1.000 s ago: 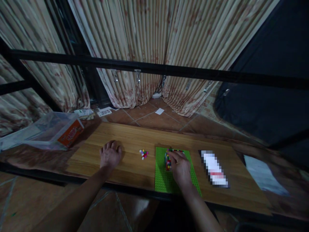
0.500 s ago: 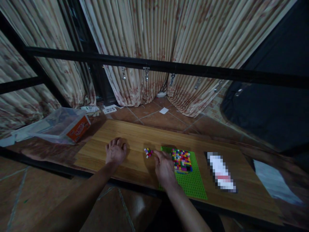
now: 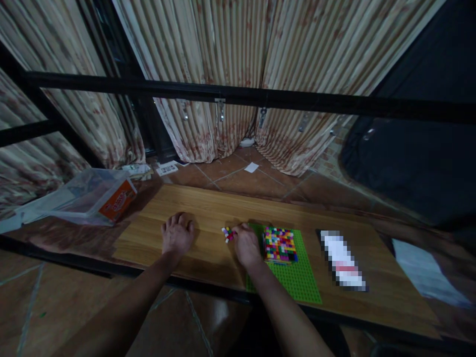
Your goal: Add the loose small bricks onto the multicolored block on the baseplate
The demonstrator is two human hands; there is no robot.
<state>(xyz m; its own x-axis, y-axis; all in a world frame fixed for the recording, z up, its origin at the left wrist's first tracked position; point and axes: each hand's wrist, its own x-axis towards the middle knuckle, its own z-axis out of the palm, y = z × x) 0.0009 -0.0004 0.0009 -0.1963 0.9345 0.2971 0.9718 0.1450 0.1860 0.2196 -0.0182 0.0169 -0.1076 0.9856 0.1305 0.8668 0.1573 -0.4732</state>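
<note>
A small pile of loose toy bricks [image 3: 227, 234] in several colours lies on the wooden board. At its right edge is my right hand [image 3: 247, 246], fingers bent and drawn together, the fingertips touching or almost touching the bricks; what is between them is hidden. Beside that hand, a green studded baseplate [image 3: 297, 285] carries a block of stacked multicoloured bricks [image 3: 279, 245]. Left of the pile, my left hand [image 3: 177, 235] rests palm down on the board, its fingers slightly apart and nothing in it.
To the right on the wooden board [image 3: 208, 208] lies a dark-edged flat object [image 3: 344, 260], its face blurred out. A clear plastic box [image 3: 92, 196] with an orange label stands beyond the left end. White sheets [image 3: 427, 272] lie past the right end. A black bar [image 3: 238, 93] crosses before the curtains.
My right hand has moved slightly left and away from the brick block, its stretched finger now bent in at the pile. My left hand stays in place. The view has shifted slightly.
</note>
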